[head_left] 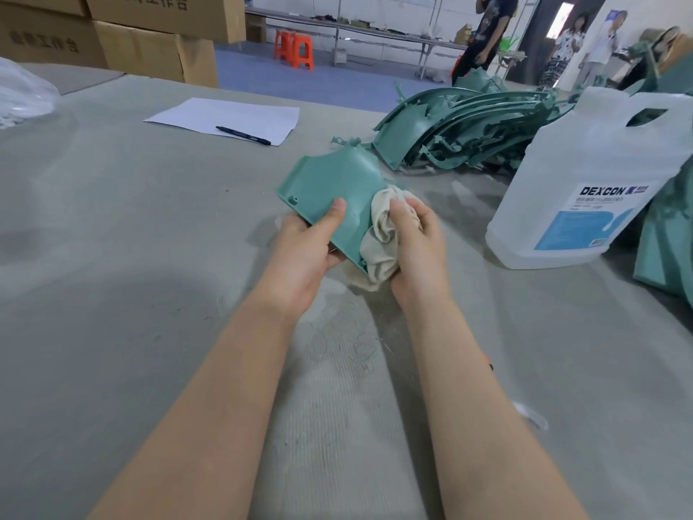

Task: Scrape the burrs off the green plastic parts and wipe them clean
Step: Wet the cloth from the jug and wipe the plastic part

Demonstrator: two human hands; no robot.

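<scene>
Far left, stacked cardboard boxes (150,43) carry printing too blurred to read surely. A pen (243,135) lies on paper (225,120) on the grey counter (112,227). At centre, the left hand (303,253) grips a green plastic part (330,185), thumb on top, while the right hand (416,242) presses a bunched cloth (382,234) against it. Right, more green parts (461,125) lie heaped beside a jug (585,182) labelled "DEXCON".

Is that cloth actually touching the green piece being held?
Touching. The head view shows the cloth, bunched in the right hand, pressed against the green part.
</scene>
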